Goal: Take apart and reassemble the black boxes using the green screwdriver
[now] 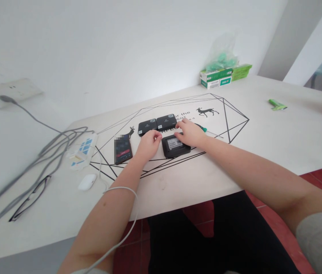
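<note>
A black box lies with its labelled underside up in front of me. My right hand reaches over its far right corner, thumb near the box's far edge and fingers apart. Left of that box, my left hand has thumb and fingertips pinched together; whatever they hold, if anything, is too small to make out. Just beyond the hands, two similar black boxes, the left one and the right one, rest side by side. A screwdriver with a green and black handle lies behind my right hand, partly hidden by it.
A phone with its screen lit lies to the left. Farther left are a white earphone case, eyeglasses, a plastic packet and a grey cable. Green and white boxes stand against the wall. A thin white cable crosses my left forearm.
</note>
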The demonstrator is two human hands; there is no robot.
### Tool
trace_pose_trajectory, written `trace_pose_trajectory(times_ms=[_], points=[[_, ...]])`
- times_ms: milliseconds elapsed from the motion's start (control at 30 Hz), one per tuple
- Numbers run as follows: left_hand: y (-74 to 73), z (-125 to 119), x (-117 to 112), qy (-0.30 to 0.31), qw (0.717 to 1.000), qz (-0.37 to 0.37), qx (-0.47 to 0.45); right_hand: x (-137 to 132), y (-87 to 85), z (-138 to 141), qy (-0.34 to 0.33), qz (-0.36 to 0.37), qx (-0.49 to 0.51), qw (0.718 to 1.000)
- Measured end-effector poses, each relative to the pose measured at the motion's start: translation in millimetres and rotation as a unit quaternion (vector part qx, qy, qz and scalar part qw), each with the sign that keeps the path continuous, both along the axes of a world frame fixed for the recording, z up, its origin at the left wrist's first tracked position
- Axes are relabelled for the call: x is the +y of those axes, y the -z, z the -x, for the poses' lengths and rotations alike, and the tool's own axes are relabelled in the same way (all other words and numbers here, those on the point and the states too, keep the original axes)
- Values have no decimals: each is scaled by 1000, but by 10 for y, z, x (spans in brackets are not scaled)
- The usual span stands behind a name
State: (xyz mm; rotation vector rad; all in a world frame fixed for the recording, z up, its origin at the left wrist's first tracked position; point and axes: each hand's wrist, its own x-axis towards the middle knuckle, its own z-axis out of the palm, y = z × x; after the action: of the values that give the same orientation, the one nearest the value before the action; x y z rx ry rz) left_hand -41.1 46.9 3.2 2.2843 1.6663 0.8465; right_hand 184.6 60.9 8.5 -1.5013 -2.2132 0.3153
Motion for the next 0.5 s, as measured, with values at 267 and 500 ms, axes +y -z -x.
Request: trace_pose_trajectory(times_ms=[267, 500], points=[[-40, -148, -127, 65, 995, 36, -74, -106, 16, 93, -147, -3, 173, 974], [-40, -151, -155, 67, 997, -20, -22, -15, 98, 89, -153, 100, 335, 924]])
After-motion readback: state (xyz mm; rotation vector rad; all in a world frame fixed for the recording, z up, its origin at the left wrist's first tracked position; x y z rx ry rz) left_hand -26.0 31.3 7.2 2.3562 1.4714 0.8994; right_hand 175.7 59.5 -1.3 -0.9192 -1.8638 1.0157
